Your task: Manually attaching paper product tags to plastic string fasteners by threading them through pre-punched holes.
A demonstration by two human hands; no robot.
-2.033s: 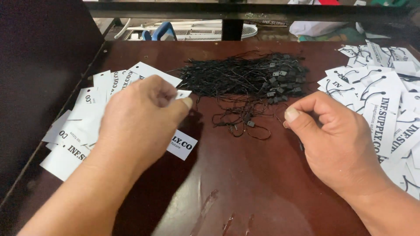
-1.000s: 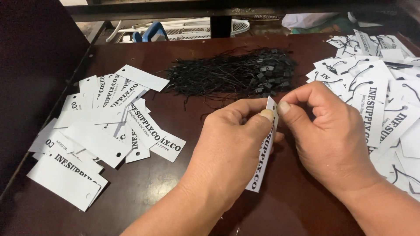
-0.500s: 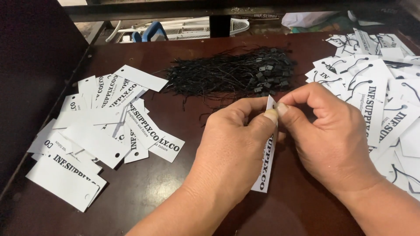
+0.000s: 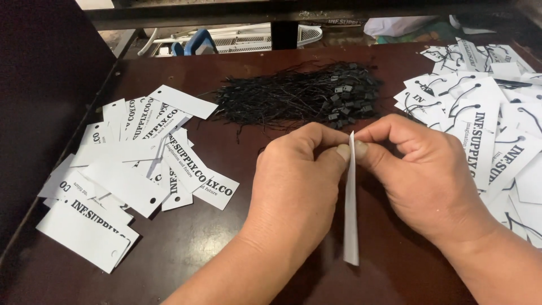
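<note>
Since half a second ago I see almost no shift: both hands have stayed together over the middle of the table, and the tag between them hangs a touch more edge-on to my camera. The dark brown table (image 4: pixel 186 248) carries everything. On its left lies a loose spread of white card tags (image 4: pixel 130 175), unstrung, overlapping one another. On its right lies a second heap of white tags with black strings already looped through them (image 4: pixel 480 118). Between the heaps, at the far side, sits a bundle of black string fasteners (image 4: pixel 299 96). My left hand (image 4: pixel 293 197) and right hand (image 4: pixel 429 181) meet fingertip to fingertip, each pinched shut on the top end of one white tag (image 4: pixel 351 220), which hangs down edge-on, just nearer to me than the black bundle.
</note>
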